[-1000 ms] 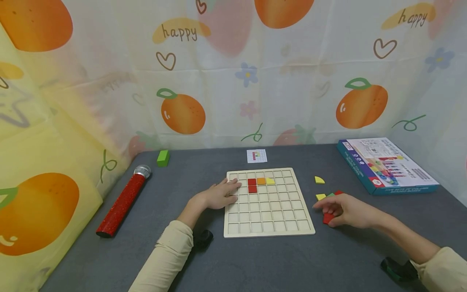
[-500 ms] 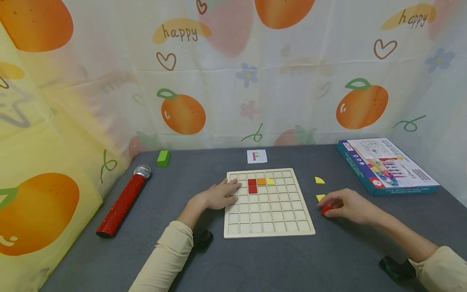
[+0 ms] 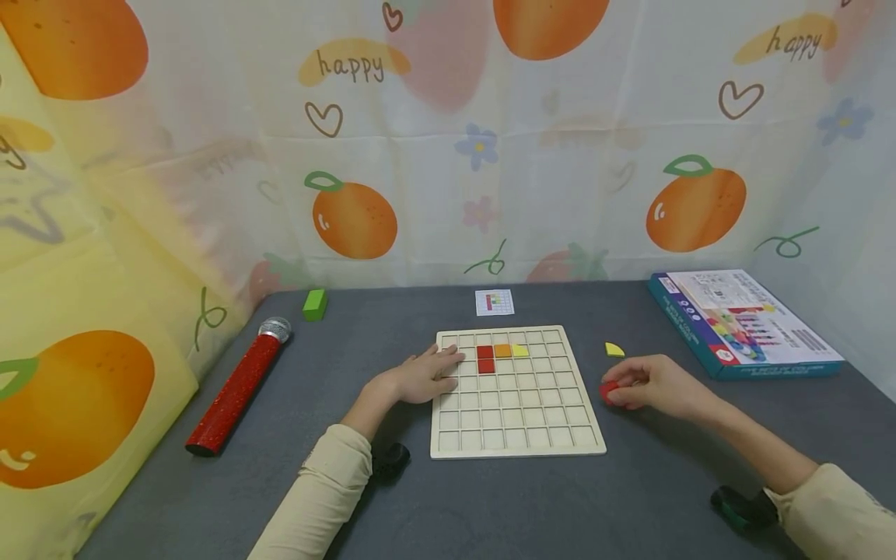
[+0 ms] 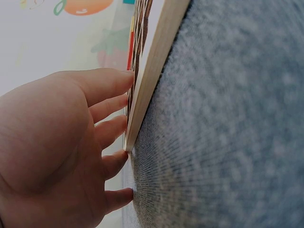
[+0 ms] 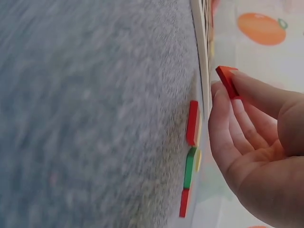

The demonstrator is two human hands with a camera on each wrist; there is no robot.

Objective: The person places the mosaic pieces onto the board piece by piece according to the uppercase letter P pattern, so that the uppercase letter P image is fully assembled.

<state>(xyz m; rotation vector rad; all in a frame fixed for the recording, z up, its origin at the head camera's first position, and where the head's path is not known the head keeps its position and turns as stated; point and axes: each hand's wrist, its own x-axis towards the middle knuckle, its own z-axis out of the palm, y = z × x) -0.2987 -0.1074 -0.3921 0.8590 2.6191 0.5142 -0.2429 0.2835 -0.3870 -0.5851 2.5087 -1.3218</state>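
Note:
A wooden grid board (image 3: 518,453) lies on the dark table, with two red tiles (image 3: 486,365), an orange tile (image 3: 502,351) and a yellow tile (image 3: 519,351) near its top. My left hand (image 3: 418,378) rests on the board's left side with fingers spread, the fingertips along the edge in the left wrist view. To the right of the board, my right hand (image 3: 658,384) pinches a red tile (image 5: 227,81) between thumb and fingers, above the table. Below that hand in the right wrist view lie a red tile (image 5: 192,122), a green tile (image 5: 189,167) and another red tile (image 5: 184,203).
A yellow rounded piece (image 3: 614,350) lies right of the board. Behind the board is a small printed pattern card (image 3: 494,302). A flat game box (image 3: 749,327) sits at the back right. On the left are a red toy microphone (image 3: 239,389) and a green block (image 3: 314,305).
My right hand has picked up the red tile from the loose pieces and moved it left and up toward the board. My left hand has stayed in place.

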